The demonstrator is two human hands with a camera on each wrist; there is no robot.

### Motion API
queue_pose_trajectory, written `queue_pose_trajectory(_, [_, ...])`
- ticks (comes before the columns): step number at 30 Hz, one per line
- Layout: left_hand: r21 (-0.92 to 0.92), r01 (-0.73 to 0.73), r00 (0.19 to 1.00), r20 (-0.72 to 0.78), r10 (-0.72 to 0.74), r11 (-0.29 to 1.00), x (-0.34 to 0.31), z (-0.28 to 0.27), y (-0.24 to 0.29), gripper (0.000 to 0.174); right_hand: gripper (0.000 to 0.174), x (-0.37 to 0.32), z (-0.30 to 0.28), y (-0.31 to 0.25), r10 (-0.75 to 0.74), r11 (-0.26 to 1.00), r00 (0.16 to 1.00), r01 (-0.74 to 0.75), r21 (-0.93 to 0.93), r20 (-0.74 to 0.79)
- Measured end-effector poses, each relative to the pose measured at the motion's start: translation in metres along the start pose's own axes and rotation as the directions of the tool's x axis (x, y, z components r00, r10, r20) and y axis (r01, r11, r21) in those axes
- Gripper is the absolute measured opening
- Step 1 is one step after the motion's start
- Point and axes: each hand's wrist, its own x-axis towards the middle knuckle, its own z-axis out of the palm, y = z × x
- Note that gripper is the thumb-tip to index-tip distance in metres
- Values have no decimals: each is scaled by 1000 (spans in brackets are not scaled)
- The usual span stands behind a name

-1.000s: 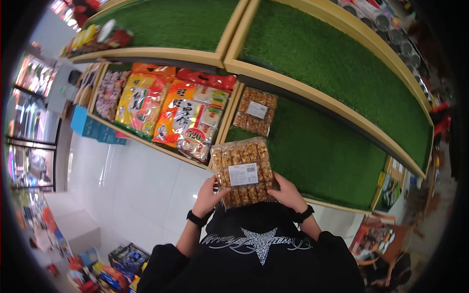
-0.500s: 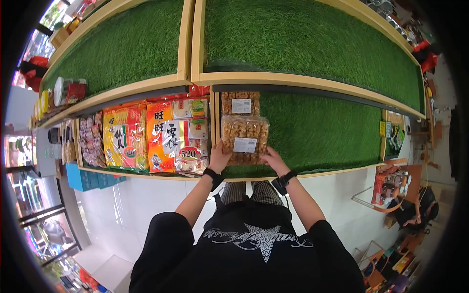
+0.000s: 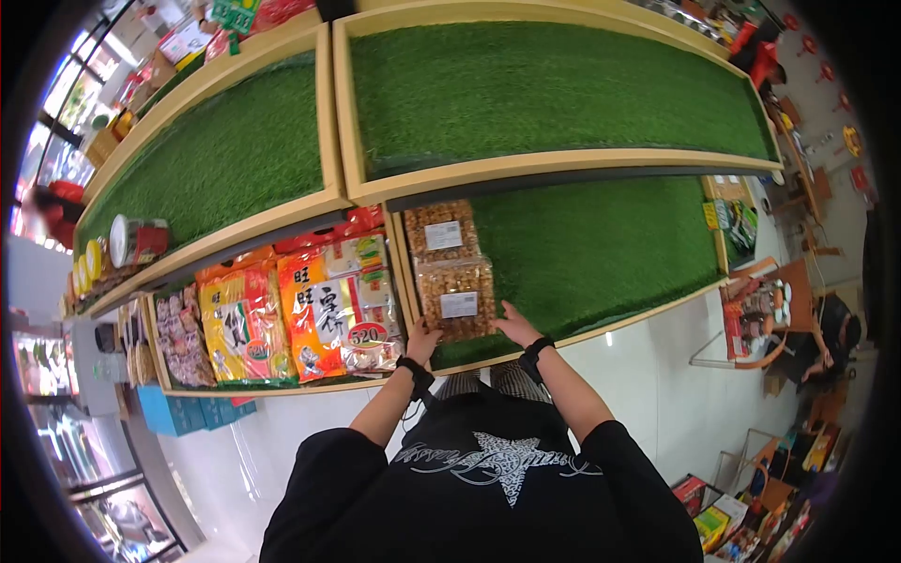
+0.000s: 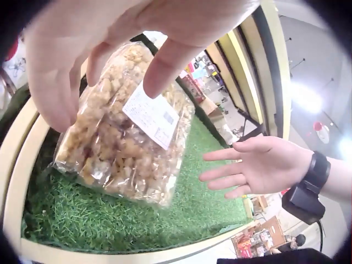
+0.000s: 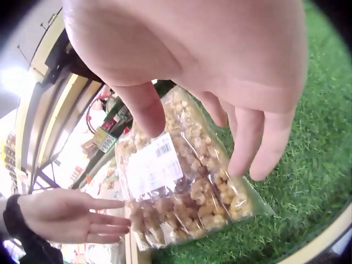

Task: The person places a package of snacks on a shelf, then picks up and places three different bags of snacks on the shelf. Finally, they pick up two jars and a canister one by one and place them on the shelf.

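Observation:
A clear plastic pack of golden-brown clustered snack pieces, with a white label, lies on the green turf shelf. Just behind it is a second similar pack. At the near pack's left front corner is my left hand; its straight fingers reach the pack's side in the right wrist view. My right hand is off the pack's right side, fingers spread, with a gap showing in the left wrist view. Both wrists carry black bands.
Left of a wooden divider stand large orange and yellow snack bags. A raised turf-lined shelf with a wooden rim runs behind. Along the front is a wooden edge. Blue boxes sit on the floor at left.
The pack went from in front of my body, gripped in both hands, onto the turf before the other pack. My hands have loosened from it, the right one moving away to the side.

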Motion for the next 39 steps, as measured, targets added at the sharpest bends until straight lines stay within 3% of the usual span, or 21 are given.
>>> queue_pose_trajectory(3, [-193,-77,988,113,100,978,-29,-5,17,57,65,-10,-8,25,-134,973,989,142,180,-56])
queue_pose_trajectory(4, [-214,-96,982,140,127,972,-47,-10,35,53,56,-29,-17,19,-97,975,994,105,195,-53])
queue_pose_trajectory(6, [-139,-71,971,217,100,988,-63,-18,44,48,49,-45,-29,39,-169,977,975,185,103,-146])
queue_pose_trajectory(8, [-68,63,952,302,-39,996,-72,-24,51,44,47,-106,-47,25,-244,969,931,226,-99,-269])
queue_pose_trajectory(10, [-84,143,925,365,-103,986,-94,-21,79,41,40,-146,-57,37,-302,950,859,308,-53,-414])
queue_pose_trajectory(13, [20,45,908,416,-49,999,-106,-1,107,40,33,-201,-73,57,-212,925,806,348,152,-552])
queue_pose_trajectory(15, [86,-11,895,445,-29,996,-114,26,133,39,28,-229,-84,75,-72,928,687,311,203,-723])
queue_pose_trajectory(21, [-14,-260,802,555,224,966,-134,150,214,29,27,-288,-127,149,22,900,494,369,232,-869])
queue_pose_trajectory(26, [-44,-317,674,692,258,947,-173,270,257,28,26,-356,-163,216,112,914,323,339,225,-940])
queue_pose_trajectory(28, [-96,-391,538,783,312,915,-187,312,261,27,25,-384,-169,244,161,922,269,303,242,-950])
queue_pose_trajectory(31, [-82,-451,464,829,311,889,-209,360,272,27,24,-419,-168,293,261,929,153,229,291,-953])
queue_pose_trajectory(34, [-99,-476,430,840,330,874,-229,397,281,27,23,-439,-159,337,353,893,136,244,377,-926])
queue_pose_trajectory(39, [-50,-523,410,861,302,851,-251,434,294,25,21,-443,-164,362,454,838,178,248,486,-873])
